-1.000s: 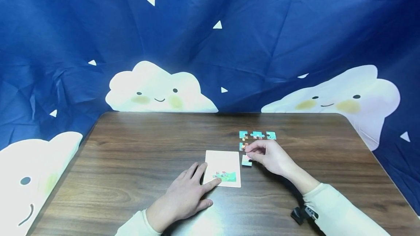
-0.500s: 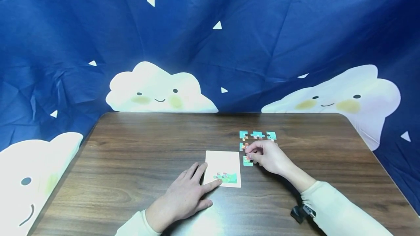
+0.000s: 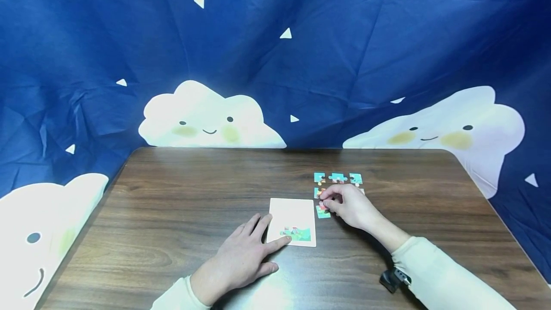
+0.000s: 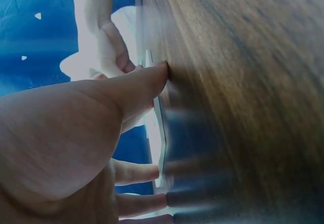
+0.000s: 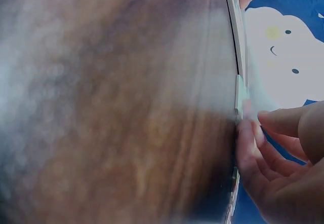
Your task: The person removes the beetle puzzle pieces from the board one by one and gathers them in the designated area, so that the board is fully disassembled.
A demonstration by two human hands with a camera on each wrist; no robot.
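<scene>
A white puzzle board lies on the table, with joined green and red pieces in its lower right part. My left hand rests at the board's lower left with fingers spread; the index fingertip touches near the joined pieces. Beside the board's right edge, my right hand pinches a green and pink puzzle piece at its upper side. The fingertips cover part of that piece. In the right wrist view the piece appears edge-on, near the thumb and fingers.
Beyond the right hand lie more loose pieces: a row of blue ones and an orange and blue one. Others are partly hidden by the hand. A blue cloth with clouds hangs behind the wooden table.
The piece at my right hand looked pale and tilted, then its picture showed; it has shifted slightly right, then back left with the hand. My left hand has stayed in place.
</scene>
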